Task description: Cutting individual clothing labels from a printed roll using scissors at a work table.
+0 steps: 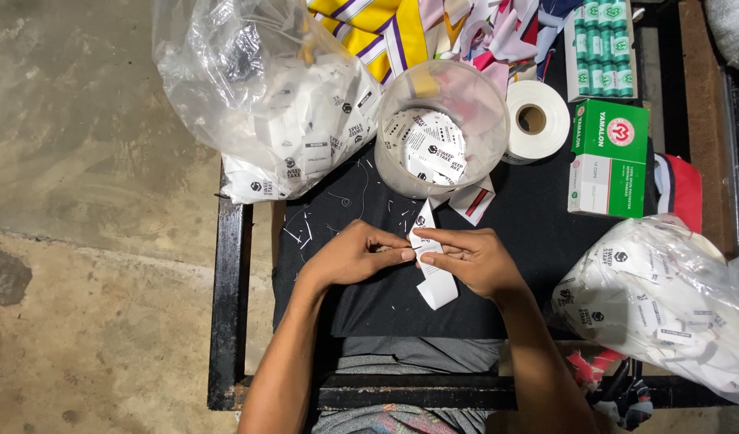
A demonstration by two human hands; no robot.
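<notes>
both grips close on one white label strip [431, 265]: the left hand [357, 255] pinches its upper part between thumb and fingertips while the right hand [470, 259] clasps it from the other side, the looped end hanging just below. the strip sits over the black counter [530, 217], just in front of a clear plastic tub [442, 128] of printed labels. beside the tub stand a white tape roll [537, 120], a green box [611, 158] and a bag of labels [265, 96].
</notes>
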